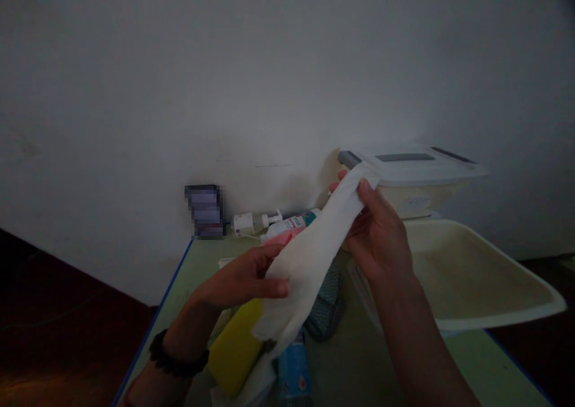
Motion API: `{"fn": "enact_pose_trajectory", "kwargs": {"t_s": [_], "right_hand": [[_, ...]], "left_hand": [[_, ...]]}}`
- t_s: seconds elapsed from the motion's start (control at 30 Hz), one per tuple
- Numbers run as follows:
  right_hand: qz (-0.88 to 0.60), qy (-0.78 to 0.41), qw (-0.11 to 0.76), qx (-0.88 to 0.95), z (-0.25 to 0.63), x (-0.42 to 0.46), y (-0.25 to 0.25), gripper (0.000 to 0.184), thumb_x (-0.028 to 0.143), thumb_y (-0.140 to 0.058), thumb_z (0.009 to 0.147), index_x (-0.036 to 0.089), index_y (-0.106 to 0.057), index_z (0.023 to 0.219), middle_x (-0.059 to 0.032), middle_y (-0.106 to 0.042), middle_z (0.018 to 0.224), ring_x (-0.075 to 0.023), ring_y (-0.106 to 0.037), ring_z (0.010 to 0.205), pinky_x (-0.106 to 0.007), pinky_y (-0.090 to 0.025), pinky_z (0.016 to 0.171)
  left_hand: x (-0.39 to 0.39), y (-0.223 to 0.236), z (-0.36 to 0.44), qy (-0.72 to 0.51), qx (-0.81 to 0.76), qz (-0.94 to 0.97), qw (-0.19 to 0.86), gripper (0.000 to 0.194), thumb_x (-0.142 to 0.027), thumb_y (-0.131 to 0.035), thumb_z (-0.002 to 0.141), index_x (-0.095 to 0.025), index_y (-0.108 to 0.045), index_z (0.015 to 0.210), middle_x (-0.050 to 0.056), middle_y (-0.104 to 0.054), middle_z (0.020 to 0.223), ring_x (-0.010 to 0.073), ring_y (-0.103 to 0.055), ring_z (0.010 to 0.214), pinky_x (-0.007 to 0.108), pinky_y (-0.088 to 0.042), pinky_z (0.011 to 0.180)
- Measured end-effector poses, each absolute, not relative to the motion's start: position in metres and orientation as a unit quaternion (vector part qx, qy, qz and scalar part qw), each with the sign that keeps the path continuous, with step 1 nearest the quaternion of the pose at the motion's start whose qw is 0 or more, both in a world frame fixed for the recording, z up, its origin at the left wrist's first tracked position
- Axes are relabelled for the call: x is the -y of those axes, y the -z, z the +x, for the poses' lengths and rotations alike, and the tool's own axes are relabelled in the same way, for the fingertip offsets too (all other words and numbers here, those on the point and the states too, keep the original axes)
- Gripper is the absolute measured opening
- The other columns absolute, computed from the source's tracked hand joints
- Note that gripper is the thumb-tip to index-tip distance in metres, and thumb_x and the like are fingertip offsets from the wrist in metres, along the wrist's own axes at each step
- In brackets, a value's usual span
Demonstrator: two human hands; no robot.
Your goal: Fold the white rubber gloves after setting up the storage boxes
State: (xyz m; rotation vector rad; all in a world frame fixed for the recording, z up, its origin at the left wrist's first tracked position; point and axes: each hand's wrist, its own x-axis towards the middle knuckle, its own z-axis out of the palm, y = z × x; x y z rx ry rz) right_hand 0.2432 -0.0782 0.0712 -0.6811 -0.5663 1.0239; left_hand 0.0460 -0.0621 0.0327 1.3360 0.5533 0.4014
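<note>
While left hand (240, 278) pinches a white sheet (312, 254) (limp), right hand (381, 236) grips its top, green tabletop (480, 362) below

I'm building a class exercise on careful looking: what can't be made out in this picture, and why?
All in the head view:
Left hand: the ends of some fingers are hidden behind the white sheet.
Blue item: its top is covered by the white sheet.
Teal patterned item: partly covered by the same sheet.
Label on the lidded box: writing too small and blurred.
Dark upright device: screen content lost in coarse pixel blocks.
</note>
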Motion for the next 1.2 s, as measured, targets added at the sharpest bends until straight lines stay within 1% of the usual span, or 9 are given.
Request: {"fn": "enact_pose_trajectory", "kwargs": {"t_s": [0.07,0.23,0.4,0.63,0.73,0.83,0.97,1.1,1.2], "right_hand": [[-0.313,-0.47,0.784,0.259,0.243,0.078,-0.072,0.012,0.026,-0.059,0.084,0.021,-0.066,0.093,0.002,-0.076,0.09,-0.0114,-0.072,0.08,-0.022,-0.058,0.073],[-0.308,-0.454,0.793,0.264,0.246,0.077,-0.071,0.011,0.027,-0.06,0.084,0.021,-0.066,0.092,0.0023,-0.076,0.088,-0.0118,-0.072,0.081,-0.022,-0.058,0.073],[-0.316,-0.423,0.804,0.275,0.25,0.075,-0.069,0.014,0.03,-0.062,0.083,0.022,-0.067,0.094,0.0025,-0.074,0.095,-0.0136,-0.071,0.086,-0.026,-0.058,0.077],[-0.327,-0.43,0.801,0.26,0.249,0.075,-0.068,0.019,0.033,-0.061,0.084,0.023,-0.066,0.1,0.002,-0.074,0.1,-0.0138,-0.071,0.089,-0.026,-0.056,0.08],[-0.328,-0.432,0.801,0.253,0.247,0.076,-0.068,0.02,0.033,-0.06,0.084,0.023,-0.066,0.1,0.0011,-0.074,0.101,-0.015,-0.071,0.091,-0.028,-0.056,0.081],[-0.335,-0.437,0.797,0.248,0.246,0.076,-0.069,0.021,0.033,-0.058,0.085,0.023,-0.066,0.101,-0.0006,-0.073,0.105,-0.0172,-0.07,0.094,-0.03,-0.056,0.082],[-0.337,-0.444,0.795,0.238,0.246,0.077,-0.07,0.021,0.03,-0.055,0.085,0.022,-0.067,0.101,-0.0008,-0.073,0.106,-0.0172,-0.07,0.093,-0.03,-0.056,0.082],[-0.329,-0.443,0.799,0.237,0.244,0.077,-0.071,0.019,0.029,-0.054,0.086,0.022,-0.068,0.097,0.0003,-0.074,0.103,-0.0162,-0.071,0.089,-0.029,-0.056,0.079],[-0.321,-0.48,0.782,0.234,0.238,0.081,-0.072,0.019,0.031,-0.056,0.086,0.023,-0.068,0.098,-0.0003,-0.074,0.104,-0.0171,-0.07,0.092,-0.03,-0.056,0.082]], "left_hand": [[0.062,-0.031,0.047,-0.166,-0.247,0.605,0.738,0.053,-0.036,-0.083,0.057,-0.018,-0.066,0.104,0.002,-0.071,0.09,0.0171,-0.063,0.074,0.025,-0.049,0.065],[0.061,-0.031,0.047,-0.18,-0.283,0.604,0.723,0.042,-0.02,-0.079,0.061,-0.019,-0.066,0.101,0.0,-0.072,0.086,0.0168,-0.064,0.074,0.026,-0.051,0.065],[0.061,-0.032,0.044,-0.16,-0.272,0.615,0.723,0.054,-0.013,-0.078,0.06,-0.023,-0.064,0.111,-0.001,-0.071,0.093,0.0176,-0.064,0.079,0.025,-0.051,0.067],[0.06,-0.026,0.043,-0.141,-0.239,0.616,0.737,0.067,-0.018,-0.082,0.057,-0.022,-0.059,0.119,0.003,-0.069,0.107,0.0233,-0.063,0.096,0.031,-0.052,0.079],[0.06,-0.027,0.043,-0.16,-0.244,0.607,0.739,0.06,-0.033,-0.08,0.062,-0.022,-0.061,0.118,0.004,-0.069,0.107,0.022,-0.064,0.092,0.03,-0.052,0.077],[0.06,-0.03,0.043,-0.175,-0.262,0.628,0.712,0.046,-0.044,-0.071,0.073,-0.021,-0.066,0.113,0.004,-0.07,0.102,0.0198,-0.063,0.087,0.028,-0.051,0.075],[0.06,-0.032,0.046,-0.177,-0.264,0.634,0.705,0.032,-0.04,-0.068,0.078,-0.02,-0.069,0.104,0.002,-0.071,0.093,0.0165,-0.062,0.078,0.025,-0.049,0.07],[0.057,-0.029,0.044,-0.15,-0.247,0.638,0.714,0.023,-0.035,-0.073,0.075,-0.017,-0.071,0.09,0.0,-0.07,0.08,0.0138,-0.06,0.069,0.022,-0.048,0.065],[0.053,-0.02,0.033,-0.151,-0.216,0.667,0.697,0.035,-0.043,-0.078,0.067,-0.016,-0.072,0.088,0.001,-0.07,0.078,0.0151,-0.06,0.069,0.024,-0.049,0.065]]}}
